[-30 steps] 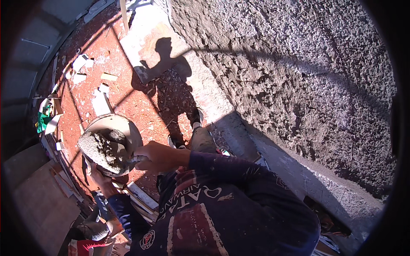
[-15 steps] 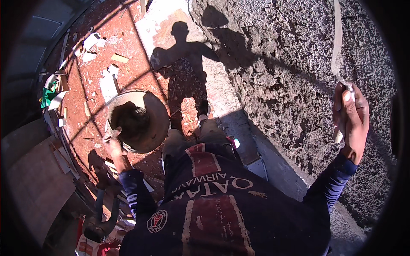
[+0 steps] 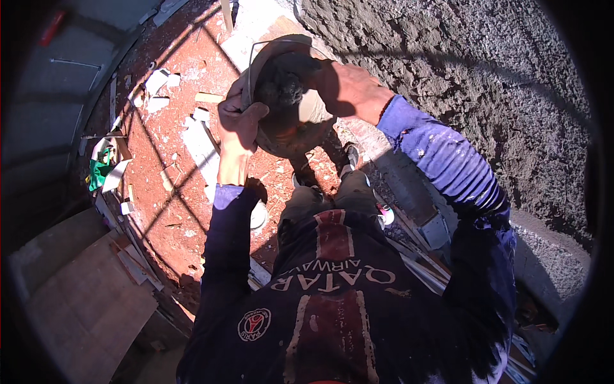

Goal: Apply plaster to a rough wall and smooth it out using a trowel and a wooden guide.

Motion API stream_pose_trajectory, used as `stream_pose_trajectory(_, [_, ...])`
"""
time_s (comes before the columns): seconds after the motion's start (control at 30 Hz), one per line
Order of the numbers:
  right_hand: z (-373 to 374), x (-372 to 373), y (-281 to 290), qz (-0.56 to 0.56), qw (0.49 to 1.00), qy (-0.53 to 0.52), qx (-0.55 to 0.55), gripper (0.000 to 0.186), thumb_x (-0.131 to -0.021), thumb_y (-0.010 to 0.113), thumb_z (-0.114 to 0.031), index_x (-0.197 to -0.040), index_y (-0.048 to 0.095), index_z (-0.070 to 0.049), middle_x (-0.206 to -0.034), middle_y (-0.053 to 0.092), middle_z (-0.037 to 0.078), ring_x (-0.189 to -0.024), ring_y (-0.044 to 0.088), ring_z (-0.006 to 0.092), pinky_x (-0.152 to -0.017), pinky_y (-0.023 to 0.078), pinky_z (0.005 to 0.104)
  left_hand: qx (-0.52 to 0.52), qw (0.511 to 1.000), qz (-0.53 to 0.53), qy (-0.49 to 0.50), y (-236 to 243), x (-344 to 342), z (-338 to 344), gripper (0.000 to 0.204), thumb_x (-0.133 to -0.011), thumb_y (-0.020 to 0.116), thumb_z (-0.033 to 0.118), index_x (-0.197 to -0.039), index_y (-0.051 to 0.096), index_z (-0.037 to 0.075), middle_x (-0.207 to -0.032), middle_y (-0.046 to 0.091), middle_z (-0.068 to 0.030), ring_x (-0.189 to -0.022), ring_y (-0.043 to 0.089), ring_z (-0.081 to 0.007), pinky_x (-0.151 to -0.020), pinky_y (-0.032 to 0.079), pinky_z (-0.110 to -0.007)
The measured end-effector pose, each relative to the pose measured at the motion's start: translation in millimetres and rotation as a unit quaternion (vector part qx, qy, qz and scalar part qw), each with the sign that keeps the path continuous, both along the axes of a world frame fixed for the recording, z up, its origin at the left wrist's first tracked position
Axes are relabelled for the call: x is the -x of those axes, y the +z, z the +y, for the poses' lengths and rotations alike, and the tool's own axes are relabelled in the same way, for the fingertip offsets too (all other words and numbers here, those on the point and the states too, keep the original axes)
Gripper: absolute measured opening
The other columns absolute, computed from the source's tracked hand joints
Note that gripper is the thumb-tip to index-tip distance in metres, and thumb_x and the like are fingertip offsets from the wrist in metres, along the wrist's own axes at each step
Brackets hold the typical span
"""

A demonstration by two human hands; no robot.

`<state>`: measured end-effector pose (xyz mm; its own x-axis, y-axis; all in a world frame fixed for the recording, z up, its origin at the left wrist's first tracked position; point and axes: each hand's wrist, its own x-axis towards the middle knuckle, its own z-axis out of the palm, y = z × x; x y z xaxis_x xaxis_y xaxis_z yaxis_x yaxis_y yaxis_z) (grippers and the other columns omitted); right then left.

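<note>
Past the dark shirt [image 3: 409, 313], the left hand [image 3: 240, 128] pinched the rim of the bucket [image 3: 288, 143], best held firm to steady its dark mix [image 3: 283, 86], while the right hand [image 3: 355, 91] reached inside, its grip impossible to tell, above red ground [image 3: 153, 192] with rough wall [image 3: 460, 77] beyond.

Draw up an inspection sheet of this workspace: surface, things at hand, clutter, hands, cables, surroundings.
Surface: red-brown dirt ground, sunlit and crossed by bar-shaped shadows.
Things at hand: bucket between the hands, dark grey mix inside.
Clutter: white scraps, a yellow strip and a green item on the left.
Hands: left hand grips the bucket's left rim; right hand is at its right side, fingers in shadow, so its grip cannot be told.
Cables: nothing seen.
Surroundings: rough grey wall on the right, brownish sheet at lower left.
</note>
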<state>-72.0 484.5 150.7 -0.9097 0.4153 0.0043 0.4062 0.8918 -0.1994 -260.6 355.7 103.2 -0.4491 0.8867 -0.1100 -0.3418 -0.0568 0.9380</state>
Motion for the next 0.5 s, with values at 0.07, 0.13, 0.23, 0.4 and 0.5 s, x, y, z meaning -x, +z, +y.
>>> stream_pose_trajectory(0.07, [-41.1,31.9,31.9,-0.001,0.996,0.004,-0.084,0.014,-0.076,0.061,-0.012,-0.086,0.062,-0.002,-0.077,0.061,0.014,-0.071,0.063,0.0246,-0.054,0.051,0.0349,-0.025,0.998,0.016,-0.059,10.5,36.2,12.9,0.037,-0.071,0.061,-0.008,-0.108,0.065,-0.006,-0.097,0.068,-0.0083,-0.075,0.063,-0.0121,-0.071,0.051,-0.025])
stream_pose_trajectory(0.13, [-87.6,53.6,13.6,-0.002,0.995,-0.01,-0.103,0.013,-0.076,0.06,-0.012,-0.083,0.064,-0.002,-0.075,0.06,0.012,-0.069,0.063,0.022,-0.052,0.05,0.0331,-0.062,0.996,0.056,-0.026,31.4,61.6,11.9,0.032,-0.072,0.061,-0.007,-0.104,0.067,-0.005,-0.092,0.069,-0.0084,-0.072,0.063,-0.0123,-0.069,0.052,-0.025])
stream_pose_trajectory(0.23, [-106.3,39.0,22.8,-0.058,0.983,0.012,-0.173,0.015,-0.075,0.06,-0.012,-0.082,0.065,0.001,-0.073,0.059,0.011,-0.065,0.062,0.02,-0.049,0.049,0.0311,-0.102,0.99,0.094,0.028,58.4,88.0,13.5,0.022,-0.073,0.062,-0.006,-0.093,0.071,-0.003,-0.078,0.068,-0.0047,-0.069,0.062,-0.0106,-0.069,0.05,-0.024])
stream_pose_trajectory(0.4, [-44.1,15.6,95.2,0.041,0.964,-0.033,-0.262,0.014,-0.079,0.056,-0.012,-0.084,0.064,-0.001,-0.076,0.061,0.014,-0.067,0.064,0.0274,-0.055,0.052,0.0372,-0.148,0.892,0.426,-0.003,113.7,64.4,-5.1,0.033,-0.067,0.06,-0.008,-0.1,0.068,-0.007,-0.109,0.065,-0.0066,-0.092,0.06,-0.0119,-0.082,0.046,-0.024])
stream_pose_trajectory(0.5, [-21.9,21.7,104.6,0.013,0.987,-0.038,-0.154,0.011,-0.08,0.055,-0.012,-0.081,0.062,-0.004,-0.074,0.062,0.014,-0.071,0.066,0.0297,-0.061,0.053,0.0406,-0.21,0.85,0.483,-0.024,140.4,60.9,-0.4,0.035,-0.065,0.061,-0.007,-0.099,0.068,-0.007,-0.109,0.066,-0.0084,-0.094,0.06,-0.0152,-0.085,0.046,-0.025])
